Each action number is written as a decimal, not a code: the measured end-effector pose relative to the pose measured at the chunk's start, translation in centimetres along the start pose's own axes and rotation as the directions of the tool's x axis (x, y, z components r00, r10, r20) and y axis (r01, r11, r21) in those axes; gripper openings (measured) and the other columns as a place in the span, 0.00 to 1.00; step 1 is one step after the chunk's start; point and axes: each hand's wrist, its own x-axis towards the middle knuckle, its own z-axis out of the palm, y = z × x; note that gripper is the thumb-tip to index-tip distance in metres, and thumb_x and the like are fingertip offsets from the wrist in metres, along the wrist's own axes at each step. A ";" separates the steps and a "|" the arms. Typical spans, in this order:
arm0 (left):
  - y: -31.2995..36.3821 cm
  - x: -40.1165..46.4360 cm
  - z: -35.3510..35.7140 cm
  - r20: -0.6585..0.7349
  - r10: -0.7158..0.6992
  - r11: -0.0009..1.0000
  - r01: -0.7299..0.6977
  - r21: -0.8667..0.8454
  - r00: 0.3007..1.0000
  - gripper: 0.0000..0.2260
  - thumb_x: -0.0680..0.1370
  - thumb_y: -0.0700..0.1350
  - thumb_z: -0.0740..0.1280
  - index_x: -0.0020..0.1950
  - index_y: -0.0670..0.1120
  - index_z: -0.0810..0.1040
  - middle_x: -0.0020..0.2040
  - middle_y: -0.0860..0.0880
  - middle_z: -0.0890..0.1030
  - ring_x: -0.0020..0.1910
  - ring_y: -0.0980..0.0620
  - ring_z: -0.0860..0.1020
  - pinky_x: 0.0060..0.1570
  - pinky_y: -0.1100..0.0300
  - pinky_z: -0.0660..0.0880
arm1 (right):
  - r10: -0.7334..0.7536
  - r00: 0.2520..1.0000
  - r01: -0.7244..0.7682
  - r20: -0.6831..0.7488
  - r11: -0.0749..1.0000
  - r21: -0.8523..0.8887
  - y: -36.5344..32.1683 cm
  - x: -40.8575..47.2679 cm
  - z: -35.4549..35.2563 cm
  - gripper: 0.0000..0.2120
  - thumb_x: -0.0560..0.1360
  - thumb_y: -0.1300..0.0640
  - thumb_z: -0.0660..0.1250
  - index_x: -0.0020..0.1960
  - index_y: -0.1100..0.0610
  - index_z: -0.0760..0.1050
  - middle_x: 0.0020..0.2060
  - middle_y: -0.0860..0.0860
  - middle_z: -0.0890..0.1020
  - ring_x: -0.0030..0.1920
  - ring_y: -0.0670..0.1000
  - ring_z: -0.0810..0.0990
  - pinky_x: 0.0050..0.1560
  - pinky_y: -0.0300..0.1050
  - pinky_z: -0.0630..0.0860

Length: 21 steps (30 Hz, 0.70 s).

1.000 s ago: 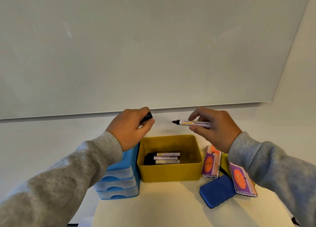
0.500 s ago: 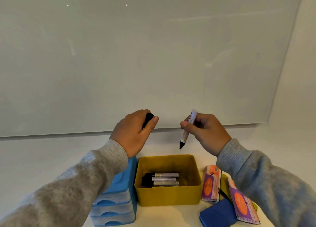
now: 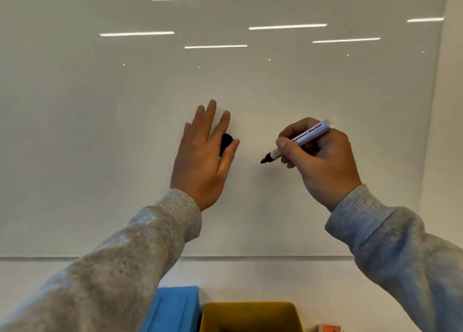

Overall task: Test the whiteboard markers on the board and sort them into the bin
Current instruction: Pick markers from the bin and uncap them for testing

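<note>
Against the whiteboard [image 3: 125, 131], right hand [image 3: 323, 161] holds uncapped marker [image 3: 298, 141].

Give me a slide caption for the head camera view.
Right hand aims an uncapped marker at the whiteboard; left hand holds its cap.

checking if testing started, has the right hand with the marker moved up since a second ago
Yes. The right hand with the marker rose from below the whiteboard's bottom edge to over its surface.
</note>
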 end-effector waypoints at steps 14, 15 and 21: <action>-2.9 -0.4 1.7 0.043 0.133 0.883 -0.138 0.449 0.990 0.28 0.85 0.55 0.50 0.81 0.42 0.50 0.82 0.42 0.48 0.81 0.41 0.47 0.75 0.40 0.59 | -0.379 0.922 0.345 -0.077 0.896 -0.279 -0.4 5.8 2.7 0.06 0.76 0.58 0.74 0.53 0.56 0.84 0.47 0.47 0.85 0.47 0.47 0.84 0.45 0.39 0.81; -2.9 -0.4 1.7 0.043 0.135 0.881 -0.140 0.451 0.990 0.28 0.85 0.55 0.51 0.81 0.42 0.51 0.82 0.41 0.48 0.81 0.41 0.47 0.75 0.40 0.60 | -0.410 0.909 0.370 -0.079 0.878 -0.304 -0.2 6.0 2.9 0.07 0.76 0.57 0.74 0.54 0.56 0.84 0.48 0.47 0.85 0.48 0.46 0.83 0.46 0.40 0.81; -2.6 -0.6 1.7 0.025 0.140 0.887 -0.137 0.441 0.990 0.28 0.85 0.54 0.50 0.81 0.42 0.52 0.82 0.41 0.50 0.80 0.41 0.49 0.74 0.39 0.62 | -0.501 0.864 0.440 -0.051 0.801 -0.406 0.4 6.5 3.5 0.08 0.76 0.59 0.74 0.55 0.58 0.85 0.49 0.49 0.85 0.47 0.44 0.82 0.50 0.36 0.79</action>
